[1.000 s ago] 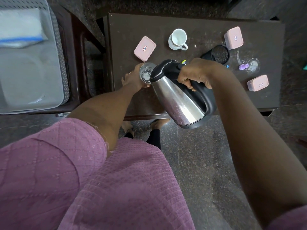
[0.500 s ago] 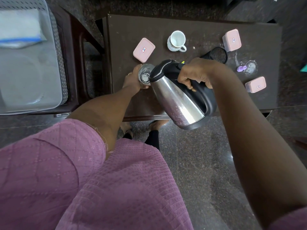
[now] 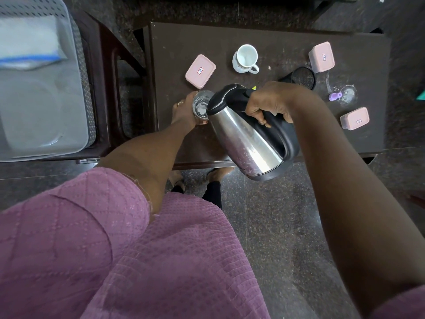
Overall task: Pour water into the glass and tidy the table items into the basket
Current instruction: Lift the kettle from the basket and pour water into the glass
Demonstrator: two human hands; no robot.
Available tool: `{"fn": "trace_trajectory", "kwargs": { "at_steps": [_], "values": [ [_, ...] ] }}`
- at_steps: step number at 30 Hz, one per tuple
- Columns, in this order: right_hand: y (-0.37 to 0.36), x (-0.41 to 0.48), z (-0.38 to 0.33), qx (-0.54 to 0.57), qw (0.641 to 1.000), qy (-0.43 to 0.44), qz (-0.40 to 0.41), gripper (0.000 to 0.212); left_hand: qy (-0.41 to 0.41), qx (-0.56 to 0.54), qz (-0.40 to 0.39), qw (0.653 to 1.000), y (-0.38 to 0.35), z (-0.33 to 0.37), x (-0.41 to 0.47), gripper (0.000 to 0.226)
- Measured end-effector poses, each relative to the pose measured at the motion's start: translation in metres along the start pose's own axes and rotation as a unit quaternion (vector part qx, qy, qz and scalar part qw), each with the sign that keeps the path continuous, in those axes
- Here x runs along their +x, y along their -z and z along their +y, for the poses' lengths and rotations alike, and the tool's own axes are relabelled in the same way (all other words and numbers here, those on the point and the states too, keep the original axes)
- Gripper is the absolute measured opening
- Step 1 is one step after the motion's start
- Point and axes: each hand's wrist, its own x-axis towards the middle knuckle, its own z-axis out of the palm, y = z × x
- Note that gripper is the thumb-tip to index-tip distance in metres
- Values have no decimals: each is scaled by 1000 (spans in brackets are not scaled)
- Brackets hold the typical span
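Stainless-steel kettle (image 3: 248,134) with black lid and handle, tilted so that its spout end hangs over the mouth of the glass (image 3: 200,104). The right hand (image 3: 269,104) grips the handle, fingers curled round it. The left hand (image 3: 184,111) wraps its fingers round the glass from the nine o'clock side, holding it upright at the nine o'clock edge of the dark brown table (image 3: 230,35); whether water is running cannot be told. On the table, taken from the glass: a pink lidded box (image 3: 200,71) at twelve o'clock, just beside it; a white cup (image 3: 246,58) at one o'clock; a black strainer (image 3: 303,77) at two o'clock, with a second pink box (image 3: 322,56) touching its far rim; a small purple item (image 3: 334,96) and a third pink box (image 3: 354,118) at three o'clock. The grey perforated basket (image 3: 85,88) stands well apart, off the table's nine o'clock side.
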Motion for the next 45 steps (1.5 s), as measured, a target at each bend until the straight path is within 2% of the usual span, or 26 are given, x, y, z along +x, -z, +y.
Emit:
{"fn": "trace_trajectory", "kwargs": {
  "at_steps": [8,23,31,37,41,45],
  "values": [
    [-2,0,2,-19,1000,6,4,11,12,-47,-1,999,0,2,-3,92],
    [2,-4,1,-13,1000,12,10,18,7,1,1,1000,-1,3,-1,91],
    [-1,-5,0,-64,997,32,-8,22,13,22,5,1000,-3,4,0,91],
    [-1,-4,-2,13,998,-3,-55,27,14,32,10,999,-4,4,0,90],
    [-1,-10,-2,-26,999,12,-28,16,12,24,15,1000,-5,5,0,88],
    [-1,-12,-5,-53,998,10,-44,13,13,21,23,999,-7,5,0,85]
  ]
}}
